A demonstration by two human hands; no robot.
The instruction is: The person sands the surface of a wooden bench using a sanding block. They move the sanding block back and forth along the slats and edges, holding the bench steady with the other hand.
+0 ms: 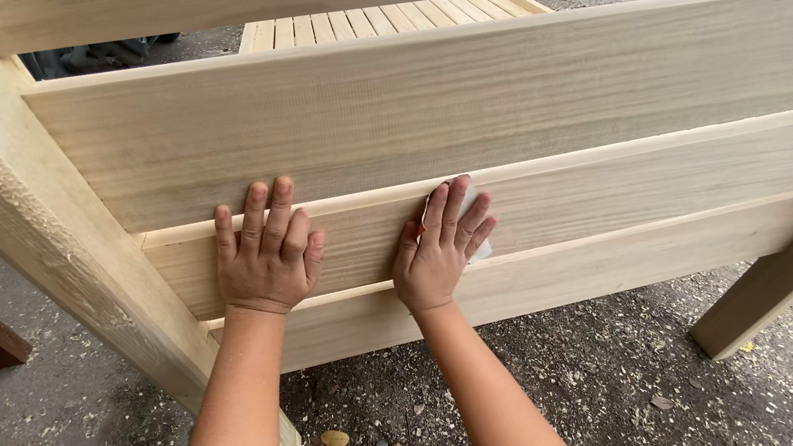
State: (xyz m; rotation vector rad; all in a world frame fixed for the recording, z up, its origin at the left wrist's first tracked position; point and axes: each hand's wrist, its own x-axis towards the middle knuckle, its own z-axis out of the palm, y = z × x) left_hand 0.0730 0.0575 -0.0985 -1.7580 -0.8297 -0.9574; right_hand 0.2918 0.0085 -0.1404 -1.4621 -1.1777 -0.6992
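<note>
Head camera, looking down at 2 bare hands on a large frame of pale, unfinished wood with 4 horizontal boards and a slanted post. The right hand (442,245) lies flat with fingers spread, pressing a small pale sheet, probably sandpaper (474,226), against the middle board (664,182); only the sheet's edges show, above and to the right of the fingertips. It is pinned under the palm, not pinched. The left hand (264,254) rests open and empty on the same board, just left of the right hand, fingertips reaching onto the wider board (461,94) above. The slanted post (23,218), rough along its edge, runs down to the left of both hands. Below the wrists, sawdust and a few dry leaves lie on the concrete ground (596,370). Sanding well here probably means even palm pressure, strokes along the grain, and the left hand steadying the frame.
</note>
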